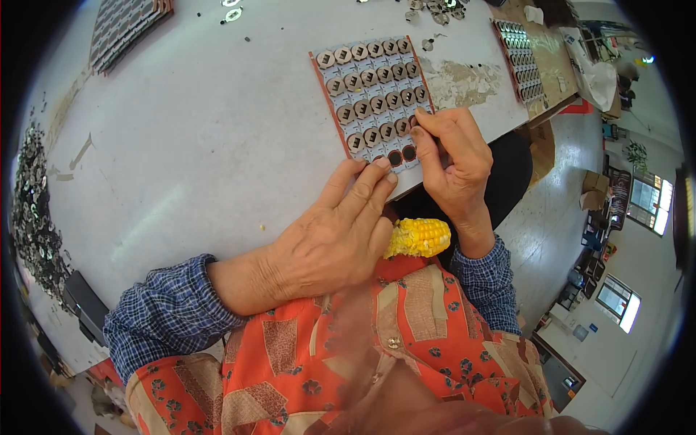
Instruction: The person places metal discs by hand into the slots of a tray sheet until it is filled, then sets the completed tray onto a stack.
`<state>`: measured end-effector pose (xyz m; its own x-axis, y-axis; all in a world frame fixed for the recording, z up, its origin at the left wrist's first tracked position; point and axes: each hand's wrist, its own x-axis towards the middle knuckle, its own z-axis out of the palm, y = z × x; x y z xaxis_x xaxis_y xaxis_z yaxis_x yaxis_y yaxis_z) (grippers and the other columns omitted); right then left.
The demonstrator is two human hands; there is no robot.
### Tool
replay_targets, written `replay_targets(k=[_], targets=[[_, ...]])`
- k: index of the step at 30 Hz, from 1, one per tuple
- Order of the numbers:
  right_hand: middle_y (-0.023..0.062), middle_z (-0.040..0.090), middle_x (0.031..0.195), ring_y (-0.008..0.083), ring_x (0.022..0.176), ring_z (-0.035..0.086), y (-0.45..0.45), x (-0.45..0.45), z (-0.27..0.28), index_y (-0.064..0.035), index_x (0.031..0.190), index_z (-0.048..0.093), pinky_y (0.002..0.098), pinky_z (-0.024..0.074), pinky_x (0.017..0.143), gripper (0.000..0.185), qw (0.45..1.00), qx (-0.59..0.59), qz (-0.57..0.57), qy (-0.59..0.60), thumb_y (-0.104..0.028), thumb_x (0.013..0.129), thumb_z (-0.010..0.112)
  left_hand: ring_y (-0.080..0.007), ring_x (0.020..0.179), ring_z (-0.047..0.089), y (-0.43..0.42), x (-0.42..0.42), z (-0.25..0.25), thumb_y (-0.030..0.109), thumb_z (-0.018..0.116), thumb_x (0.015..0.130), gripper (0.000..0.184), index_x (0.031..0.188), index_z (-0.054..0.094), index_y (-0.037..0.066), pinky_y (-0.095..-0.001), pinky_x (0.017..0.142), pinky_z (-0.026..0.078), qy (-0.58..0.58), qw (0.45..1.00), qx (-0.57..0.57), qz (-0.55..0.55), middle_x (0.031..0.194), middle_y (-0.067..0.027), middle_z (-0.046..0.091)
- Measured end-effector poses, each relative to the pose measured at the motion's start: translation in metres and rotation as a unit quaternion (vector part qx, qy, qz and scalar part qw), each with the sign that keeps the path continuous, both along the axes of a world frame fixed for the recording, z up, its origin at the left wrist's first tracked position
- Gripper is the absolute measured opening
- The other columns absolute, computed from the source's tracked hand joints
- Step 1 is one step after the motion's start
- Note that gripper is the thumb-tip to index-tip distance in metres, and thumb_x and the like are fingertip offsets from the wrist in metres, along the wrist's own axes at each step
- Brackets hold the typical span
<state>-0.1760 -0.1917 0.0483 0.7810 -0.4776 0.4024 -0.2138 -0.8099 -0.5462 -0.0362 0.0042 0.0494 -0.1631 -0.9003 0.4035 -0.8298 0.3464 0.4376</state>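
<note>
My left hand (pixel 337 232) reaches over the table edge, its fingertips pressed on the lower edge of a panel of round metal discs (pixel 373 90). A partly eaten corn cob (pixel 422 238) sticks out from under the thumb side of this hand, its near end hidden by the hand; the grip itself is mostly covered. My right hand (pixel 455 148) pinches with thumb and index finger at the panel's lower right edge, over one of the discs. What lies between those fingertips is too small to make out. Dark discs (pixel 395 157) show in the bottom row, between my hands.
A stack of similar panels (pixel 127 29) lies at the far left, another panel (pixel 520 61) at the right. Small loose metal parts (pixel 438 9) are scattered at the back. A heap of dark parts (pixel 35 210) lines the left edge. The table's front edge runs beneath my hands.
</note>
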Motion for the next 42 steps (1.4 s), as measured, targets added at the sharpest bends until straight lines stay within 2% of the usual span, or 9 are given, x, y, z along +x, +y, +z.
replay_targets(k=[12,15,19,22,25,28,32,35,42], targets=[[0.0083,0.072,0.100,0.0133,0.076,0.069,-0.009,0.000,0.006,-0.0003,0.117,0.081,0.0257,0.0526,0.063,0.023,0.975,0.200,-0.093,-0.016,0.005,0.095,0.077,-0.0521,0.141,0.060,0.000,0.000,-0.002,0.011,0.070,0.082,0.020,0.085,0.057,-0.003,-0.0684,0.115,0.048,-0.015,1.000,-0.011,0.001,0.135,-0.0390,0.067],[0.0079,0.074,0.101,0.0158,0.076,0.070,-0.049,0.020,0.013,-0.0041,0.119,0.081,0.0277,0.0538,0.066,0.025,0.996,-0.029,-0.077,0.019,0.001,0.095,0.077,-0.0519,0.141,0.060,-0.001,0.000,-0.002,0.012,0.070,0.082,0.020,0.085,0.057,-0.003,-0.0680,0.116,0.048,-0.024,1.000,-0.012,-0.001,0.136,-0.0389,0.067],[0.0078,0.073,0.095,0.0200,0.077,0.071,-0.085,0.048,0.003,-0.0085,0.115,0.081,0.0333,0.0558,0.071,0.021,0.999,-0.026,0.003,0.028,-0.003,0.095,0.077,-0.0513,0.141,0.060,0.000,0.003,-0.001,0.012,0.070,0.082,0.020,0.085,0.057,-0.003,-0.0677,0.116,0.048,-0.026,1.000,-0.008,-0.007,0.136,-0.0388,0.067],[0.0091,0.073,0.095,0.0194,0.076,0.070,-0.099,0.051,-0.006,-0.0060,0.114,0.079,0.0332,0.0552,0.070,0.019,0.993,-0.112,0.026,-0.012,-0.002,0.096,0.075,-0.0508,0.141,0.060,0.000,0.003,-0.002,0.013,0.071,0.081,0.021,0.085,0.057,-0.003,-0.0675,0.116,0.048,-0.020,1.000,-0.011,-0.007,0.137,-0.0386,0.067],[0.0063,0.074,0.093,0.0131,0.074,0.068,-0.080,0.036,-0.003,-0.0009,0.115,0.076,0.0287,0.0540,0.068,0.016,0.998,-0.002,-0.056,-0.002,0.000,0.100,0.073,-0.0505,0.141,0.060,0.000,0.004,-0.001,0.013,0.072,0.081,0.022,0.085,0.058,-0.003,-0.0674,0.116,0.048,-0.016,1.000,-0.010,-0.007,0.137,-0.0383,0.067],[0.0029,0.075,0.092,0.0065,0.073,0.064,-0.046,0.018,0.015,0.0036,0.118,0.074,0.0233,0.0519,0.067,0.015,0.952,0.287,-0.089,-0.058,0.002,0.104,0.070,-0.0502,0.142,0.060,0.000,0.005,0.000,0.013,0.072,0.081,0.022,0.086,0.058,-0.003,-0.0672,0.116,0.048,-0.019,1.000,-0.007,-0.007,0.137,-0.0378,0.067],[0.0025,0.074,0.094,0.0043,0.077,0.065,-0.022,-0.003,0.021,0.0036,0.121,0.074,0.0197,0.0511,0.068,0.018,0.953,0.294,-0.071,0.004,0.004,0.103,0.071,-0.0499,0.143,0.059,0.000,0.001,-0.003,0.013,0.072,0.081,0.021,0.086,0.058,-0.003,-0.0671,0.117,0.048,-0.022,1.000,-0.008,0.005,0.138,-0.0370,0.067],[0.0023,0.074,0.095,0.0054,0.079,0.068,-0.025,-0.007,0.008,0.0009,0.119,0.076,0.0201,0.0525,0.069,0.020,0.983,0.175,-0.043,0.022,0.006,0.099,0.074,-0.0497,0.144,0.059,0.001,0.002,-0.001,0.013,0.072,0.082,0.021,0.086,0.058,-0.003,-0.0672,0.117,0.048,-0.028,1.000,-0.002,0.000,0.138,-0.0368,0.067],[0.0018,0.075,0.094,0.0073,0.078,0.069,-0.014,-0.002,0.009,-0.0009,0.109,0.078,0.0228,0.0540,0.067,0.015,0.969,0.230,-0.090,-0.012,0.005,0.096,0.076,-0.0498,0.144,0.059,0.000,0.003,-0.001,0.013,0.071,0.082,0.020,0.085,0.058,-0.002,-0.0678,0.117,0.048,-0.022,1.000,0.002,0.000,0.139,-0.0368,0.066]])
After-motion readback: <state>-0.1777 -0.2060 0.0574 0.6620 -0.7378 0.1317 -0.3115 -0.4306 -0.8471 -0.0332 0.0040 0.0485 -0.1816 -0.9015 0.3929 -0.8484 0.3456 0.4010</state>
